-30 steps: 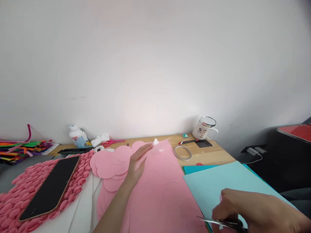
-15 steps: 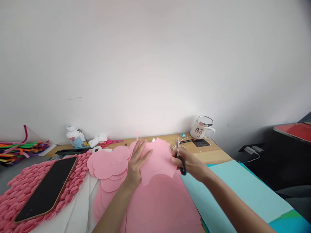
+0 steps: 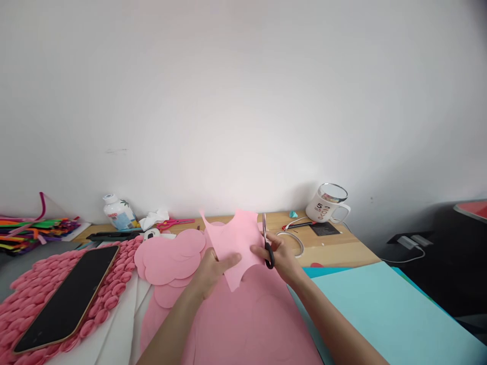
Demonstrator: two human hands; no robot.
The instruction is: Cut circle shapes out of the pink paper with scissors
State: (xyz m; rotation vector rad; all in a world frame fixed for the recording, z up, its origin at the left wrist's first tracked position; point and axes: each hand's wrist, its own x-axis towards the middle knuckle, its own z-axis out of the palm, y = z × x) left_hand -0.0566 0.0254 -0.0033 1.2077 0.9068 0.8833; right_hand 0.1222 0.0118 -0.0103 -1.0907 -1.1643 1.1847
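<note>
A pink paper sheet with curved cut-outs along its edges is raised above the desk between my two hands. My left hand pinches its lower left side, thumb on top. My right hand holds a pair of scissors with black handles, blades pointing up, and its thumb also presses the sheet's right edge. Beneath lies a large pink paper stack. Several cut pink paper circles overlap in a pile left of my left hand.
To the left, a phone rests on pink braided material. A white bottle and pink scissors stand or lie by the wall. At right are a mug, a cable and light blue paper.
My left hand has gone from lying spread on the pink sheet to pinching it. The sheet has been lifted, and my right hand has moved in to its right edge with the scissors.
</note>
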